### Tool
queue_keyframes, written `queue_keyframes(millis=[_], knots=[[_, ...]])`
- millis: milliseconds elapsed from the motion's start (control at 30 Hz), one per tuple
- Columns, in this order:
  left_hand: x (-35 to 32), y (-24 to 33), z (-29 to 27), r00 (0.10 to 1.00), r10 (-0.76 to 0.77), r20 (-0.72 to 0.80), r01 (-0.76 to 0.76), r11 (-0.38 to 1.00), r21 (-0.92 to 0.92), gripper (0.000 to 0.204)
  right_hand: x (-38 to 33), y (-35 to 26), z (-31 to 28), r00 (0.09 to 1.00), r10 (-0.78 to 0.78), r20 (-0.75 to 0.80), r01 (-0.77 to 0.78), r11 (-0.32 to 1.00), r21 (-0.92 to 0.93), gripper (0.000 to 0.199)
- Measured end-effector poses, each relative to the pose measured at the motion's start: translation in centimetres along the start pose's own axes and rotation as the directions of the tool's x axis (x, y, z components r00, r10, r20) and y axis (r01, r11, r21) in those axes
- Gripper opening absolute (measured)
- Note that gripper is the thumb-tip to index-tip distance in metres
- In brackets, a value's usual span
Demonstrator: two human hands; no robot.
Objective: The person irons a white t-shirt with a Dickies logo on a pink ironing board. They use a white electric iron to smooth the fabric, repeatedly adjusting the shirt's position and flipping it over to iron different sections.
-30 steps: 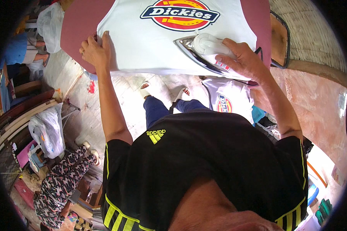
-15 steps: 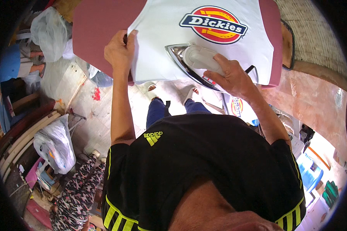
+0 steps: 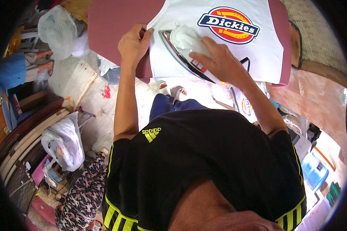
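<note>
A padded maroon tabletop (image 3: 113,30) carries the white garment (image 3: 258,52), which lies spread and mostly smooth. Well apart, the left hand (image 3: 134,45) pinches the garment's left edge and the right hand (image 3: 221,62) grips the iron (image 3: 184,40) on the garment's near left part. Pressing looks under way; which areas are finished cannot be told. The garment's far end is cut off; what lies beneath the iron is hidden.

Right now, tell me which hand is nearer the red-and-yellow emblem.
Right. The right hand, gripping the white iron, is close to the emblem, on its near side; the left hand is farther off, at the white cloth's left edge.
</note>
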State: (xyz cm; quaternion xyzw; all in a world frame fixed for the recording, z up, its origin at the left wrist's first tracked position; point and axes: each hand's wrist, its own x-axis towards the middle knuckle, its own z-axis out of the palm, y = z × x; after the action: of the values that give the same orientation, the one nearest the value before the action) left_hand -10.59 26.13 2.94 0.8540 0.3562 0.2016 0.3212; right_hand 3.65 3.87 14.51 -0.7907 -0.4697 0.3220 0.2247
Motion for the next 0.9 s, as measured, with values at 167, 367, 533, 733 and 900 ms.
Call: queue_keyframes(millis=[167,367,533,733,900], knots=[[1.4,-0.8,-1.4,0.987,-0.016,0.161,0.024,0.998,-0.049,0.027,-0.2,-0.8,2.0,0.991,-0.131,-0.001,0.130,0.988,0.083,0.049],[5.4,-0.5,-3.8,0.811,-0.028,0.585,0.246,0.923,-0.297,0.024,0.4,-1.4,2.2,0.988,-0.153,-0.011,0.154,0.988,0.024,0.046],[10.5,-0.1,-4.3,0.727,0.075,0.683,0.025,0.990,-0.136,0.033,-2.6,-2.4,4.5,0.967,-0.015,-0.255,0.048,0.991,0.122,0.041],[22.5,1.2,1.6,0.801,0.597,0.040,-0.598,0.802,-0.007,0.046,-4.2,-5.9,7.0,0.809,0.516,-0.282,-0.374,0.821,0.431,0.039],[33.0,1.0,8.4,0.724,0.690,0.021,-0.687,0.717,0.118,0.056,-3.8,-6.3,9.7,0.611,0.671,-0.420,-0.468,0.734,0.493,0.043]])
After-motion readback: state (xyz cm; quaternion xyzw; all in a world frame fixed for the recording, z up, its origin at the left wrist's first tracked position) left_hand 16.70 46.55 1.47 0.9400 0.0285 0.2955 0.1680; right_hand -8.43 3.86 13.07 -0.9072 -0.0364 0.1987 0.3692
